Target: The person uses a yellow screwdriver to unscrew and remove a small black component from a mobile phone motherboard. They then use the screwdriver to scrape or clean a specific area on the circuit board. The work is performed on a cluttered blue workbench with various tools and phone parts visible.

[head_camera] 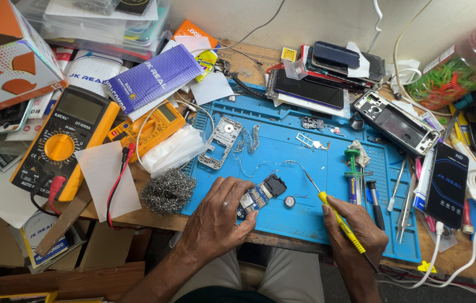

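Pinning a small blue circuit board (256, 197) against the blue work mat (305, 219) near the front edge of the table (249, 67), the left hand (215, 221) had its fingers closed down on the board's near end. The right hand (356, 235) gripped a soldering iron with a yellow handle (342, 224), fingers wrapped tight round it, the tip (307, 175) raised just beyond the board and close to a thin strand of solder wire (266, 164).

Slipping was the chief risk: the board was held at one end only, so a push from the tip could have swung it and smeared solder across neighbouring pads. The left fingers lay near the hot end and could have been burned. A small round part (289, 201) sat loose just beside the board, perhaps a button cell, though it was too small to tell; a stray sweep of the wrist could have knocked it off the mat. The steel wool pad (168, 191) lay at the mat's left edge.
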